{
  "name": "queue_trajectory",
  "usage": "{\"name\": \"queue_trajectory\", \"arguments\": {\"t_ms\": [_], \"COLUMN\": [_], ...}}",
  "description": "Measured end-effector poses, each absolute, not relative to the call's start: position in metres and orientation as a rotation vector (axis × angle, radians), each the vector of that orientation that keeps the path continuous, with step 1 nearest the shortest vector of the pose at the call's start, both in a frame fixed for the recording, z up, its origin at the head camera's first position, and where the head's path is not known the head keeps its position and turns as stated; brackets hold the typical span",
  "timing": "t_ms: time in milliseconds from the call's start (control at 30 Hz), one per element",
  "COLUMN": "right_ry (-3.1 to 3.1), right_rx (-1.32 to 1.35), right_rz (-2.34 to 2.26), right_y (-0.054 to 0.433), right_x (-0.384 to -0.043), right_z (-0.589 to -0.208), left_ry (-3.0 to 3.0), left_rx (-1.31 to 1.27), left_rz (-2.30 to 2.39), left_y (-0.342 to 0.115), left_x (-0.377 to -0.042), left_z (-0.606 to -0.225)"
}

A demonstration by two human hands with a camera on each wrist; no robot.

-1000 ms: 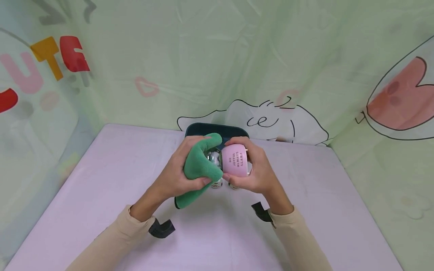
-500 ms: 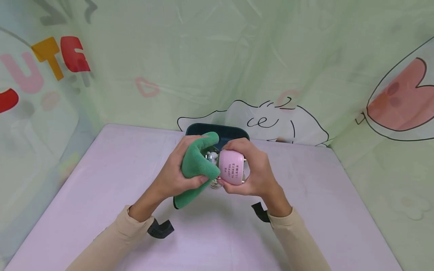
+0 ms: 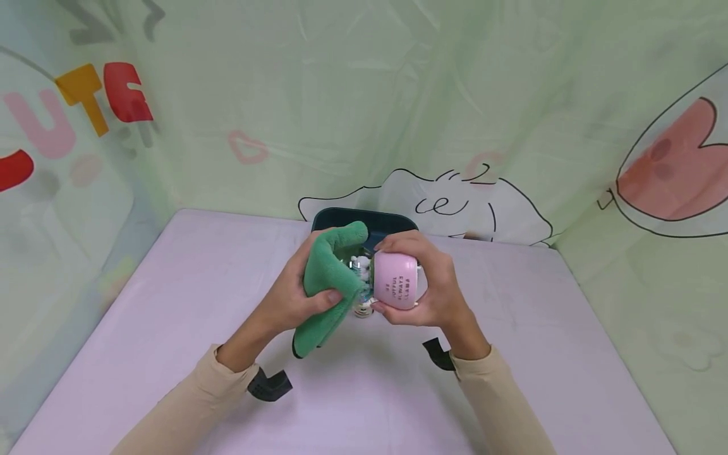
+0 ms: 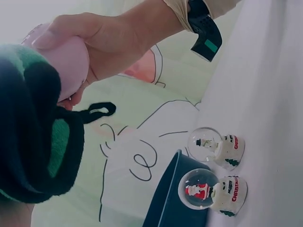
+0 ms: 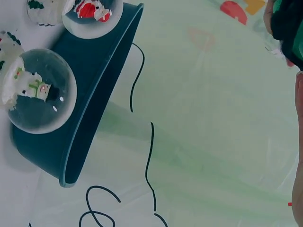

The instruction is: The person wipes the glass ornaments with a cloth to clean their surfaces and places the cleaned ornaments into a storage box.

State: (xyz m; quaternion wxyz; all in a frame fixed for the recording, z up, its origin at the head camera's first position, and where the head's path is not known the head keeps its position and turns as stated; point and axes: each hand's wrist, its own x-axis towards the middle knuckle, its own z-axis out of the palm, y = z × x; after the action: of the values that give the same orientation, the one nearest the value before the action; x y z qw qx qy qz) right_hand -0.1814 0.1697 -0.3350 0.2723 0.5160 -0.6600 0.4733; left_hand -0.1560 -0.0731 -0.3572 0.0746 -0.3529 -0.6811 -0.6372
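Note:
In the head view, a snow globe with a pink base is held sideways above the table, raised lettering on its base. My right hand grips that base, thumb below and fingers over the top. A green cloth is bunched in my left hand, wrapped around the glass end, so only a bit of the shiny dome shows. In the left wrist view the cloth has a dark underside and a hanging loop.
Two small Christmas snow globes, one with a snowman and one with a Santa, stand on the table beneath the hands. Behind them sits a dark blue bin against the patterned curtain.
The pink base dipped a little and shifted left, then back right, turning slightly in my right hand. The cloth's lower end swung down, and its front edge slid along the glass.

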Motion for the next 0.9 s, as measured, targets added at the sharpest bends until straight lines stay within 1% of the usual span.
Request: {"name": "queue_trajectory", "arguments": {"t_ms": [400,667,900], "right_ry": [-1.732,-1.673,-1.683], "right_rx": [1.352,1.353,1.284], "right_rz": [1.576,1.682,1.740], "right_y": [0.1691,0.1675,0.1668], "right_x": [-0.1788,-0.1794,-0.1778], "right_z": [-0.3386,-0.3396,-0.3374], "left_ry": [-2.015,-1.998,-1.994], "left_rx": [-1.106,-1.125,-1.131], "left_rz": [-1.872,-1.878,-1.852], "left_y": [-0.0713,-0.0717,-0.0727], "left_x": [-0.1554,-0.1562,-0.1571], "left_z": [-0.3572,-0.3565,-0.3554]}}
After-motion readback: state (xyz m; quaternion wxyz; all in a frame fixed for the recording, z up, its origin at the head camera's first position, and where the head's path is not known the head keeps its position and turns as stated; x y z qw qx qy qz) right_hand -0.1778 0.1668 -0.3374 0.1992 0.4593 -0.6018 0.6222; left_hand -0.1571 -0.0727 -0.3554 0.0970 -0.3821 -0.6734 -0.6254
